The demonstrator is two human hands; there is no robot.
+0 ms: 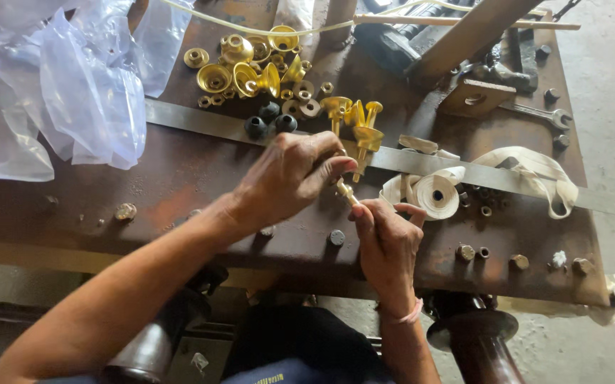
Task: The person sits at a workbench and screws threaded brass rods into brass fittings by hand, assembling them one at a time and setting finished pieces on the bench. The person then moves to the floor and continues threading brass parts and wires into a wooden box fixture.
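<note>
My left hand (289,174) and my right hand (387,242) meet over a rusty metal workbench (179,192). Between their fingertips they pinch a small brass fitting (346,192), a short threaded stem. Just beyond my left fingers stand a few brass stemmed parts (357,121) against a flat steel strip (193,121). Farther back lies a pile of brass cups and small rings (250,67). Three small black knobs (270,121) sit beside the strip.
A roll of white tape (437,192) with loose ends lies right of my hands. Crumpled clear plastic bags (65,85) cover the left. A spanner (538,114), a metal bracket (474,96) and scattered bolts sit at the right. A round-topped post (474,331) stands below the bench edge.
</note>
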